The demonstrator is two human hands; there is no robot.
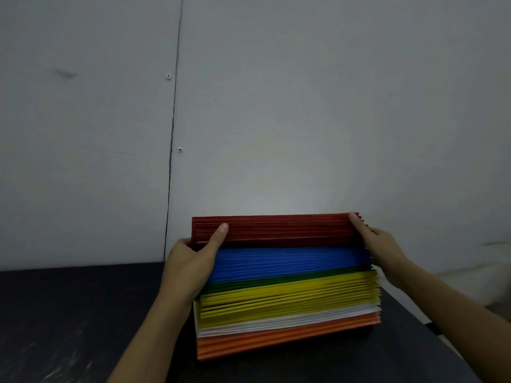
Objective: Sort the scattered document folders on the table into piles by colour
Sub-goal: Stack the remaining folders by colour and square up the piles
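Dark table with a colour-banded stack of folders on it.

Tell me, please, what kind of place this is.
Probably a plain office or workroom: a dark table against a bare grey panelled wall, and a stack of coloured document folders.
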